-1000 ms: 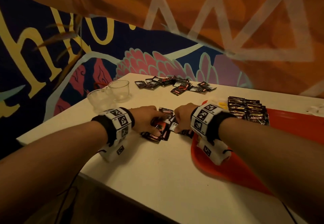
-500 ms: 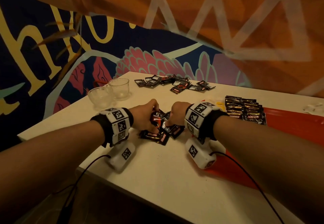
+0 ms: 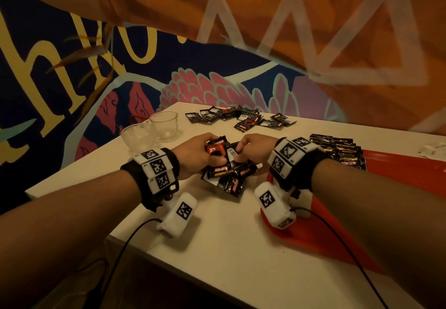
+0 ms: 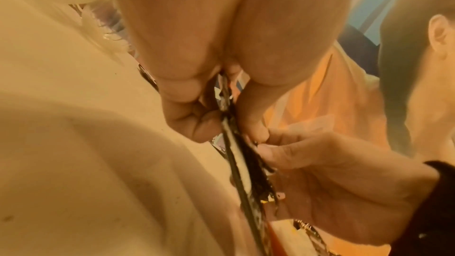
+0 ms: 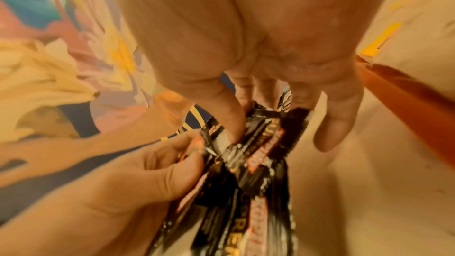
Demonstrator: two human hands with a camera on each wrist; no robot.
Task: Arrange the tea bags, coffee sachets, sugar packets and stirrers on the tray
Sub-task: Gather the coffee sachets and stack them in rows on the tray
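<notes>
A bunch of black and red coffee sachets (image 3: pixel 225 163) is held between both hands just above the white table, left of the red tray (image 3: pixel 398 175). My left hand (image 3: pixel 200 154) grips the bunch from the left, thumb and fingers curled round it (image 4: pixel 226 120). From the right my right hand (image 3: pixel 251 151) pinches the same sachets (image 5: pixel 258 143), thumb on top. A few sachets (image 3: pixel 231 186) lie flat on the table under the hands. On the tray lies a neat row of sachets (image 3: pixel 337 150).
A loose scatter of dark sachets (image 3: pixel 241 117) lies at the table's far edge. Two clear glass cups (image 3: pixel 152 130) stand at the left behind my left hand. White items (image 3: pixel 432 149) sit at the far right. The table's front edge (image 3: pixel 169 262) is close below my wrists.
Both hands have gathered the sachets off the table and lifted them into a bunch between them. The wrists have risen.
</notes>
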